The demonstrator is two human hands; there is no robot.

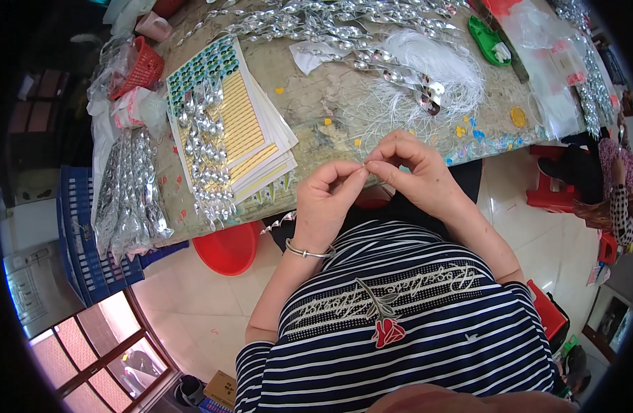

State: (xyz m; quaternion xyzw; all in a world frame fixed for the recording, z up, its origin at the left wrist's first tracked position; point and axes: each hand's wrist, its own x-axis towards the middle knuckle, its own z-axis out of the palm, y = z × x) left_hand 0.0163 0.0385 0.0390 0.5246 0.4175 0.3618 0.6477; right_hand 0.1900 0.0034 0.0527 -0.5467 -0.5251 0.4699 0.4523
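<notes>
Just off the table's near edge, my left hand (332,197) and my right hand (414,172) meet fingertip to fingertip. Both are closed in a pinch; whatever lies between the fingers is too fine to make out. A short silver beaded strand (281,221) shows beside my left wrist, and its upper end is hidden. Beyond my right hand lies a loose bundle of white thread (433,65), with large silver sequins (430,93) on it. Left of my hands, silver beaded strands (210,162) lie across a stack of printed sheets (265,141) with green and gold stickers.
More silver strands (289,24) spread over the table's far side, and others (130,193) hang off its left edge. A red basket (143,67) stands far left, a green dish (487,41) far right. Below are a red basin (225,249) and red stool (552,180); another person (616,172) sits right.
</notes>
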